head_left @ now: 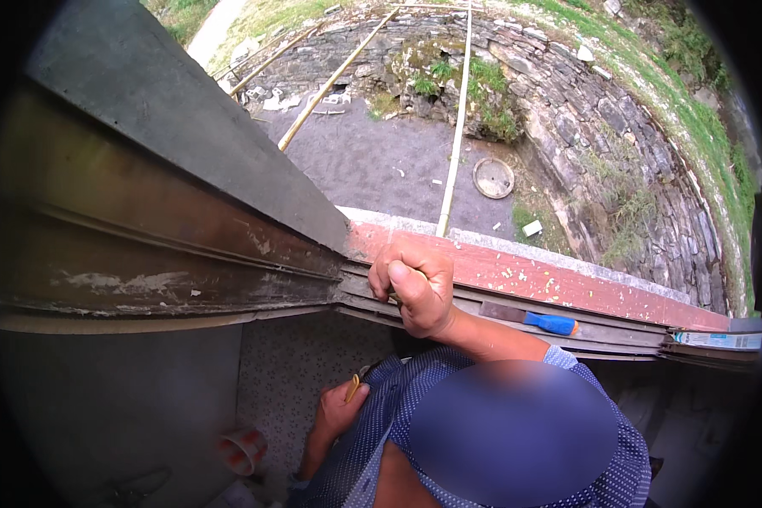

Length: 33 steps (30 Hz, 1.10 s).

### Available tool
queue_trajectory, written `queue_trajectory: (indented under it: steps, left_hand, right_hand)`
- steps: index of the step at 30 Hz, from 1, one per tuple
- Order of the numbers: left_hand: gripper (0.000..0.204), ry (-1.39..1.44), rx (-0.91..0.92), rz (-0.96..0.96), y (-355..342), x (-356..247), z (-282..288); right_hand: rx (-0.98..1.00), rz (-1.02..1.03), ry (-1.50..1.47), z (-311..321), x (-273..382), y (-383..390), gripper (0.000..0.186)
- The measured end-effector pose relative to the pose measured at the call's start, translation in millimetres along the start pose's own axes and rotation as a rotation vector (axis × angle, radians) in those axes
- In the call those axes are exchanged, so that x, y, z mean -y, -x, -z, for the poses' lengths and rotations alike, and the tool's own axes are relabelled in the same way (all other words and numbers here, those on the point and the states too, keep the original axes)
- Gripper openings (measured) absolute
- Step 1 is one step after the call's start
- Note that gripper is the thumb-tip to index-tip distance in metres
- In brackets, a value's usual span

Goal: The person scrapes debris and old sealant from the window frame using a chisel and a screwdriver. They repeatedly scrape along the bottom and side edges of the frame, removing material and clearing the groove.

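My right hand (416, 288) is closed in a fist over the corner of the window's bottom track (372, 292); whatever it grips is hidden by the fingers. Lower and to the left, near my shirt, my left hand (337, 413) is closed on a small yellow piece (353, 388), whose kind I cannot make out. To the right of my right forearm, a scraper (552, 323) with a blue, orange-tipped handle and a flat blade lies along the track. The brown window frame (169, 262) to the left carries whitish residue.
A reddish sill (533, 275) with scattered crumbs runs beyond the track. A printed tube (720, 340) lies at its right end. Outside are pale poles (459, 127), a round basin (494, 178) and a stone wall (584, 127). Indoors stands an orange-and-white bucket (244, 449).
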<state>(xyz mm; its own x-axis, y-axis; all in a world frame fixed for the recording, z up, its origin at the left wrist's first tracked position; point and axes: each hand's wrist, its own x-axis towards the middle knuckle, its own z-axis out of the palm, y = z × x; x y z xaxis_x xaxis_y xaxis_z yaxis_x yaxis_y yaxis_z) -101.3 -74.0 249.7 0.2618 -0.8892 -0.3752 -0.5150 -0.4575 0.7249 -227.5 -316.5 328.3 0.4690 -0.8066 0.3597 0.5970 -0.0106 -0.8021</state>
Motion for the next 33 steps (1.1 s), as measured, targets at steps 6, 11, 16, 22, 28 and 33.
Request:
queue_trajectory:
  steps: [6, 11, 16, 22, 28, 33]
  left_hand:
    - [0.033, 0.080, 0.046, 0.068, -0.4, -2.1, 2.1]
    - [0.029, 0.129, 0.018, 0.014, -6.8, 0.1, -0.1]
    - [0.029, 0.148, 0.019, -0.005, -8.4, -3.0, 3.4]
    - [0.030, 0.110, 0.027, -0.032, -15.2, -8.9, 5.4]
    - [0.030, 0.108, 0.058, -0.003, -19.8, -4.7, 3.5]
    - [0.032, 0.065, 0.060, -0.037, -24.1, -6.6, 5.9]
  right_hand:
    - [0.059, 0.122, 0.053, 0.8, -24.6, -10.1, 0.028]
    - [-0.011, 0.155, 0.053, 5.5, -15.6, 7.2, 0.031]
    - [-0.025, 0.057, 0.074, 0.4, -1.0, 6.5, 0.034]
    - [-0.019, 0.056, 0.055, -5.9, -16.9, -4.9, 0.035]
    - [0.063, 0.053, 0.076, -1.7, -5.0, 7.0, 0.034]
    - [0.219, 0.077, -0.046, -15.5, 17.1, -7.0, 0.030]
